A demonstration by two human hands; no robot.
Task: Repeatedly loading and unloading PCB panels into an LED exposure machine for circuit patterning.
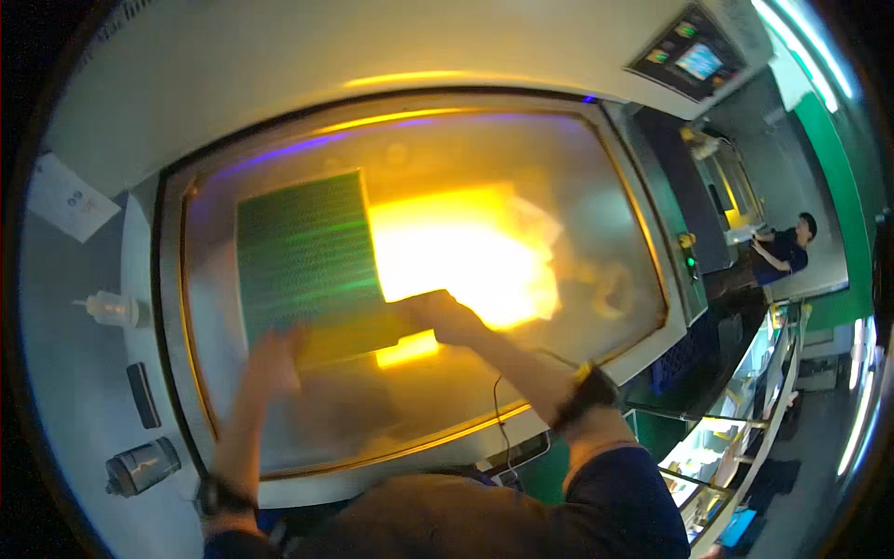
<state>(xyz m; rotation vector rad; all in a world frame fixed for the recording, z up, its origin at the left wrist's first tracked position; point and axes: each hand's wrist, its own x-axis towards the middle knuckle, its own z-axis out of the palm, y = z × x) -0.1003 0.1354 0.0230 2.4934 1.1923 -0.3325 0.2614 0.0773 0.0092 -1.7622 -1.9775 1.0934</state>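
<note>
A large rectangular green panel [307, 252], rather like a circuit board, lies over the left half of a framed, glassy work surface [559, 373]. Its near part looks yellowish and blurred. My left hand [272, 361] is at the panel's near left corner, smeared by motion, with its fingers seemingly closed on the edge. At the near right corner my right hand [436, 317] is closed on the panel, fingers bent over its edge. Strong yellow light [456, 256] glares from the surface just right of the panel. Whether the panel rests flat or is slightly raised, I cannot tell.
On the left ledge are a white squeeze bottle [114, 308], a dark flat object [142, 395] and a dark cylindrical container [143, 466]. A control panel with a screen [698, 61] is at the upper right. Another person [787, 250] is farther right. A cable [503, 419] crosses the near frame.
</note>
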